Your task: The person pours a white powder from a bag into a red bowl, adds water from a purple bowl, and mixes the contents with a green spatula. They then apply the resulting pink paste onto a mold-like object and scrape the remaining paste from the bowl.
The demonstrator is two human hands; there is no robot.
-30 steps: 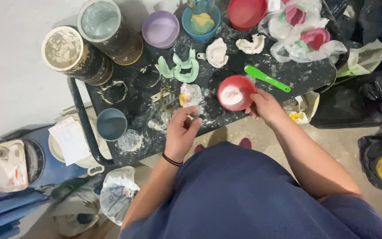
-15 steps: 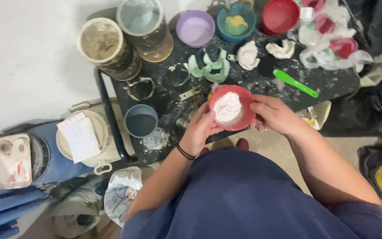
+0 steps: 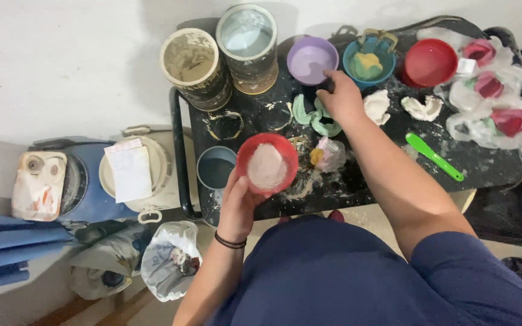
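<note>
My left hand (image 3: 237, 202) holds a red bowl (image 3: 267, 163) of white powder from below, over the near edge of a black stained table (image 3: 382, 163). My right hand (image 3: 341, 96) reaches across to the far side. It rests next to a purple bowl (image 3: 312, 59) and above several green curved trays (image 3: 312, 118), fingers curled around something small and dark that I cannot make out. A green spatula (image 3: 433, 156) lies on the table to the right.
Two tall dirty canisters (image 3: 222, 51) stand at the table's far left. A blue bowl (image 3: 367, 60), another red bowl (image 3: 430, 62), white casts (image 3: 377, 105), bagged pink items (image 3: 493, 102) and a grey-blue cup (image 3: 215, 168) are around. Buckets and plastic bags sit on the floor at left.
The red bowl passed from both hands to my left hand alone and moved left. My right hand let go and reached out to the far side near the purple bowl.
</note>
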